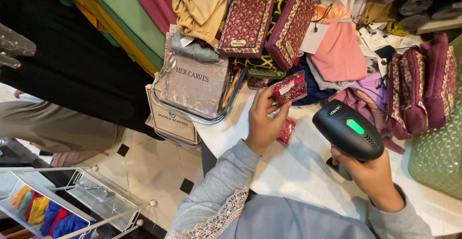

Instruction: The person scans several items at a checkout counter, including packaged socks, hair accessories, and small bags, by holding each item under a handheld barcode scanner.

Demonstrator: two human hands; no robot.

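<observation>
Your left hand [262, 121] was raised over the white tabletop [293, 171], its fingers closed around a small red sequined packet [289, 88] that stood out from the fingertips toward 1 o'clock. Your right hand [373, 176] was wrapped tight around the grip of a black handheld scanner [347, 129], whose head with its green light pointed toward 10 o'clock at the packet; scanner and packet were near each other but not touching. A second red packet [287, 130] lay on the tabletop just at 3 o'clock of your left hand, partly hidden by it. At 12 o'clock of the held packet, maroon patterned pouches [250, 18] leaned on heaped folded fabrics, with pink fabric [339, 51] at 2 o'clock. At 9 o'clock of your left hand, a clear tray [192, 82] held a glittery packet. More maroon pouches [421, 90] lay at 1 o'clock of the scanner, beside a green basket [438, 157] at the tabletop's right edge.
</observation>
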